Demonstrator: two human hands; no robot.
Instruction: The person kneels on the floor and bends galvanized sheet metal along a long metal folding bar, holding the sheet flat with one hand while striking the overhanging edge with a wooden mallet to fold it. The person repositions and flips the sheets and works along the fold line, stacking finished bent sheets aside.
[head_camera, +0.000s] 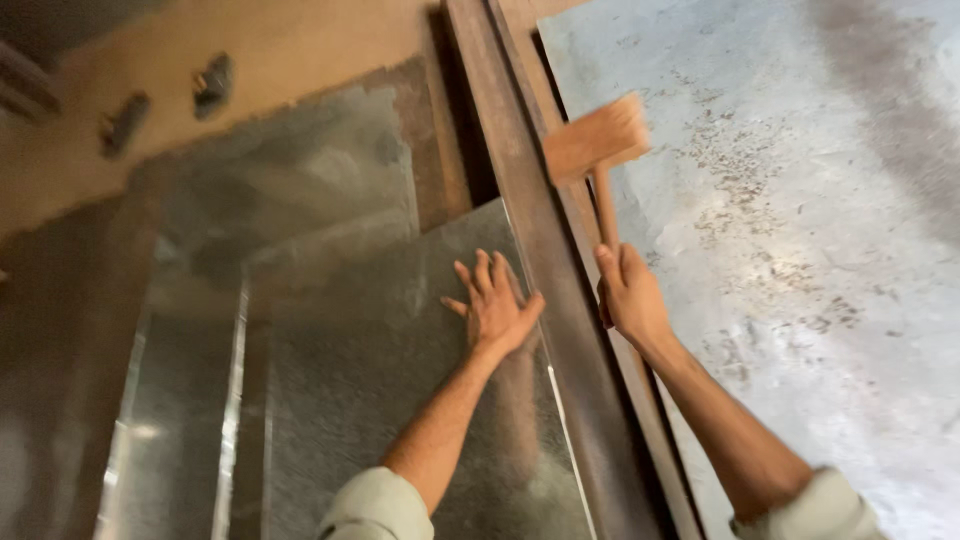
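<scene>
So: left hand (495, 305) flat, fingers spread, pressing metal sheet (400, 380) beside rusty steel beam (560, 300). Right hand (630, 295) wrapped round wooden mallet (597, 145) handle, head raised over beam.

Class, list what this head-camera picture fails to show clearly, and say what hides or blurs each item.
1. Mallet head: motion-blurred, so its edges and tilt are unclear.
2. Mallet handle's lower end: hidden inside the right hand.
3. Metal sheet under the left hand: covered by the palm; the bottom edge cuts it off.
4. Two dark objects at top left: too blurred and small to identify.
5. Steel rail: both ends cut off by the frame.
</scene>
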